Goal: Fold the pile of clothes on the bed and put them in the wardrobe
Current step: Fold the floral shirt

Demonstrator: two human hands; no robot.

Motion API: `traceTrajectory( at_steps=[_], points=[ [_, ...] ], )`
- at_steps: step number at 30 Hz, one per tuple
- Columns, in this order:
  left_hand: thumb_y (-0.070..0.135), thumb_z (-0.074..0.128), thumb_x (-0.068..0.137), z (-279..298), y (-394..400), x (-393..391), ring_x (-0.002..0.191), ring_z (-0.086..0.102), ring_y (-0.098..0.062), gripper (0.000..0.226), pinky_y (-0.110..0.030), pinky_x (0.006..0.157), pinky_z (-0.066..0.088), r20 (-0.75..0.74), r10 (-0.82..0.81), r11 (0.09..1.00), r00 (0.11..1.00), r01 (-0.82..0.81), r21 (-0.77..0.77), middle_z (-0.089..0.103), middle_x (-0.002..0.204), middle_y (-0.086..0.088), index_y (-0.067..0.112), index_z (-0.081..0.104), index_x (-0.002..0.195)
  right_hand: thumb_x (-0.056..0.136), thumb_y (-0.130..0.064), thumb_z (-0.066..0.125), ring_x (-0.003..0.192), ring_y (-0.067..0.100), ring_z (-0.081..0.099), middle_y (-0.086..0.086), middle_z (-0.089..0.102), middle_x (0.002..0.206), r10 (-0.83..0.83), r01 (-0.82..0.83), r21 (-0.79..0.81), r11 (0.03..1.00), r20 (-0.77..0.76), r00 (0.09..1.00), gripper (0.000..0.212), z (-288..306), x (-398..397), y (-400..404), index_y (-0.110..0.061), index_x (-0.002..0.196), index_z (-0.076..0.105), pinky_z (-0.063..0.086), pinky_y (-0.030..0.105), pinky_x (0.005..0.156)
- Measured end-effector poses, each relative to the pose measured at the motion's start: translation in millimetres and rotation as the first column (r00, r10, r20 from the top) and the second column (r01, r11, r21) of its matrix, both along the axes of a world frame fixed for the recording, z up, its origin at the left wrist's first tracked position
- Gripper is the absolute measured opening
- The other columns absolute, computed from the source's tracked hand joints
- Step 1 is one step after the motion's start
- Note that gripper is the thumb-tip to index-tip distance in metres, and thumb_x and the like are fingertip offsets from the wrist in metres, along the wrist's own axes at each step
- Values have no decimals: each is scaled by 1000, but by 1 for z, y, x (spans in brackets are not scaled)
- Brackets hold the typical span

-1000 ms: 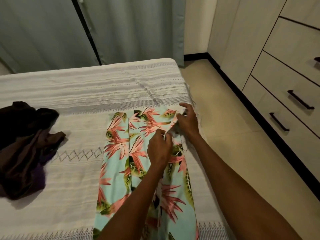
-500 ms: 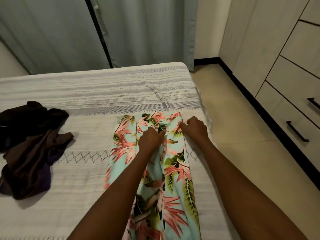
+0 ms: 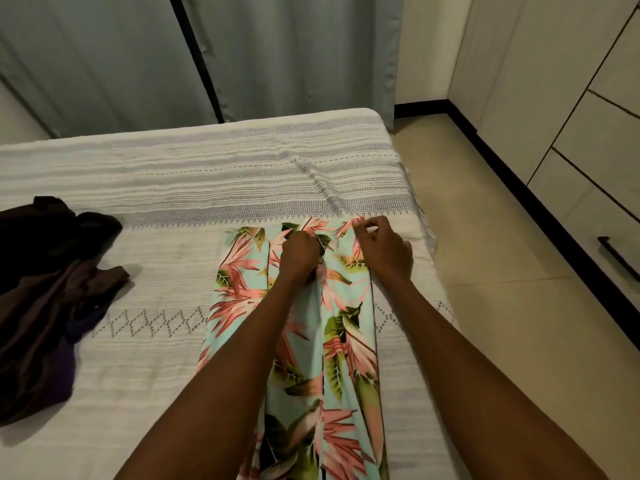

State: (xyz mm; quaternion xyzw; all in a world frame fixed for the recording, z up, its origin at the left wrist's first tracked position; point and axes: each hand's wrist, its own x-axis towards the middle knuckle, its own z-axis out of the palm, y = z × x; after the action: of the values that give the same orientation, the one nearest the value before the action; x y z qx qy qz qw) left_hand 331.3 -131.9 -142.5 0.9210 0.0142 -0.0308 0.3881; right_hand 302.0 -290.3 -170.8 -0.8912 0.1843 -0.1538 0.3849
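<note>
While flat on the bed (image 3: pixel 145 375), floral garment (image 3: pixel 346 341), both hands pinching far edge

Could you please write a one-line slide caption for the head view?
Both hands, left and right, grip the far end of a floral garment on the white bedspread, dark clothes alongside.

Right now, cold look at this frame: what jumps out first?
The floral garment, aqua with pink and green leaves, laid lengthwise on the right side of the bed. Both hands work its far edge: the left hand bunches the fabric mid-width, the right hand pinches the right corner. Next, the dark clothes pile crumpled at the bed's left edge.
</note>
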Motion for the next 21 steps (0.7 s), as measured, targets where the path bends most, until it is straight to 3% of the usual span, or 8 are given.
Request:
traceTrajectory(
  at_steps=[2, 5, 8, 11, 13, 17, 19, 21],
  points=[
    [10, 45, 96, 4, -1, 0, 102, 61, -39, 25, -36, 78, 43, 45, -30, 993, 999, 25, 117, 65, 109, -23, -2, 64, 107, 97, -53, 41, 103, 24, 65, -8, 73, 106, 33, -34, 49, 998, 36, 999, 30, -4, -1, -3, -42, 122, 53, 44, 44, 97],
    [30, 47, 98, 7, -6, -1, 109, 58, -37, 36, -43, 85, 47, 122, -112, 974, 986, 85, 212, 54, 126, -16, 19, 52, 132, 96, -38, 41, 99, 23, 65, -7, 72, 108, 99, -99, 50, 994, -8, 995, 34, -3, 0, -10, -52, 127, 50, 49, 42, 90],
    [52, 57, 93, 3, -6, 2, 107, 59, -32, 39, -37, 79, 47, 159, -274, 889, 948, 186, 418, 51, 124, -11, 28, 61, 123, 94, -45, 47, 94, 19, 65, -12, 72, 101, 122, -120, 33, 992, -44, 992, 24, -3, 2, -18, -44, 115, 59, 48, 35, 79],
    [42, 62, 93, 2, -2, 6, 99, 59, -28, 29, -32, 72, 42, 138, -314, 863, 939, 222, 454, 51, 117, -9, 21, 66, 113, 91, -49, 51, 93, 19, 65, -12, 71, 99, 154, -154, 3, 988, -43, 987, 24, -2, 0, -22, -37, 107, 63, 46, 33, 76],
    [36, 61, 94, 3, -1, 10, 90, 56, -23, 26, -32, 72, 44, 127, -313, 899, 941, 251, 360, 53, 111, -9, 14, 67, 107, 90, -46, 46, 95, 22, 64, -9, 72, 104, 189, -191, -28, 981, -60, 980, 28, 0, 1, -24, -36, 111, 63, 46, 35, 77],
    [27, 58, 86, 12, 2, 13, 61, 55, -14, 32, -30, 62, 44, 50, -198, 960, 979, 204, -191, 61, 77, -9, -4, 63, 81, 90, -46, 41, 86, 28, 62, -1, 69, 92, 255, -263, -212, 941, -66, 965, 27, 10, 5, -30, -27, 94, 60, 39, 36, 69],
    [22, 58, 91, 17, 2, 15, 64, 52, -14, 27, -29, 62, 41, 19, -151, 946, 988, 150, -287, 58, 76, -6, -4, 63, 82, 89, -45, 42, 79, 29, 59, 1, 65, 83, 253, -256, -276, 926, -45, 966, 27, 16, 9, -34, -22, 82, 55, 33, 35, 65],
    [21, 61, 93, 20, 3, 21, 62, 50, -10, 22, -24, 58, 40, -2, -169, 942, 986, 161, -295, 56, 71, 1, 9, 59, 74, 86, -46, 43, 77, 30, 58, 3, 64, 81, 245, -239, -311, 920, -22, 969, 27, 22, 16, -38, -21, 80, 52, 33, 35, 65]
  ],
)
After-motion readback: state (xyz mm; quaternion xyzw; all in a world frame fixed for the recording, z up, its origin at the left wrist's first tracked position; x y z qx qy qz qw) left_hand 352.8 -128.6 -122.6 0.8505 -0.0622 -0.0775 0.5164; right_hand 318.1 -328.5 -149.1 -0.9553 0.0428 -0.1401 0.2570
